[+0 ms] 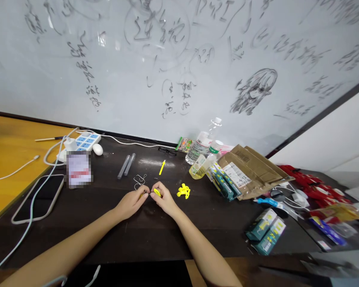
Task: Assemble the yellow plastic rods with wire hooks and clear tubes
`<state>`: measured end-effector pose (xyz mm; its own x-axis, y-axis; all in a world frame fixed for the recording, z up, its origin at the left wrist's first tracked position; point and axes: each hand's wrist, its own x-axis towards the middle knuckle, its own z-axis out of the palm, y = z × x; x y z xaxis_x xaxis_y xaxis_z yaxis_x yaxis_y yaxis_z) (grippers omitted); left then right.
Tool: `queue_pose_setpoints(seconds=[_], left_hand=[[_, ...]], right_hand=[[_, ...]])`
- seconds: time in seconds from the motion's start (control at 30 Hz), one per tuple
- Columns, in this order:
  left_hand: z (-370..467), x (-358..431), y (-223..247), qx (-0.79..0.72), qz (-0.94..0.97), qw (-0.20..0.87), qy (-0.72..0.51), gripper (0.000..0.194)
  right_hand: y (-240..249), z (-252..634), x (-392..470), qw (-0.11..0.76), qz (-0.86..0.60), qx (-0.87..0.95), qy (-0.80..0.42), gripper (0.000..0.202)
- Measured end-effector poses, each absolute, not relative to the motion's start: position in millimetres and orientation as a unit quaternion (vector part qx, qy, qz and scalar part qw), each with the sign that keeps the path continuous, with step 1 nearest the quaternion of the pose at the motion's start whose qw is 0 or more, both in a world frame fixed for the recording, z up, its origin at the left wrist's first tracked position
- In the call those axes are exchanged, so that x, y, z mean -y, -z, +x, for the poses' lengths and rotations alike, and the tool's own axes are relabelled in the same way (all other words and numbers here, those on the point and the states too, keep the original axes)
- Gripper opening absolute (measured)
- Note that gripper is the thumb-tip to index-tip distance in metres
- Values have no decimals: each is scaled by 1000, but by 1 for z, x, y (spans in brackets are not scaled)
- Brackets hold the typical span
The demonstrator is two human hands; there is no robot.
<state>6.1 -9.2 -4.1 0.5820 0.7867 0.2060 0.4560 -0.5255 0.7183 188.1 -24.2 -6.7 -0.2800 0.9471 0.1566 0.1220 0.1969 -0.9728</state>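
two hands (131,204), two clear tubes (129,164), two bottles (198,168), one mouse (97,149), one power strip (88,140)

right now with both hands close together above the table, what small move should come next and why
I'd probably ease the right hand slightly toward the left hand, with the yellow piece pinched: the two hands nearly meet above the dark table, and the right one grips that piece. What the left pinches is too small to tell.
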Motion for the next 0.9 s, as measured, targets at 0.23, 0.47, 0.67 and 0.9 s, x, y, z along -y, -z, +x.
queue_pose_setpoints(seconds=[0.23, 0.47, 0.67, 0.9], left_hand=[[6, 8, 4, -350, 828, 326, -292, 23], [11, 9, 3, -331, 728, 495, -340, 23], [15, 11, 5, -337, 654, 590, -332, 21], [16, 8, 9, -312, 637, 611, -352, 24]], right_hand=[[7, 184, 23, 428, -440, 661, -432, 23], [10, 187, 21, 429, -459, 643, -439, 25], [7, 182, 24, 418, -439, 665, -435, 26], [16, 183, 21, 446, -399, 595, -537, 41]])
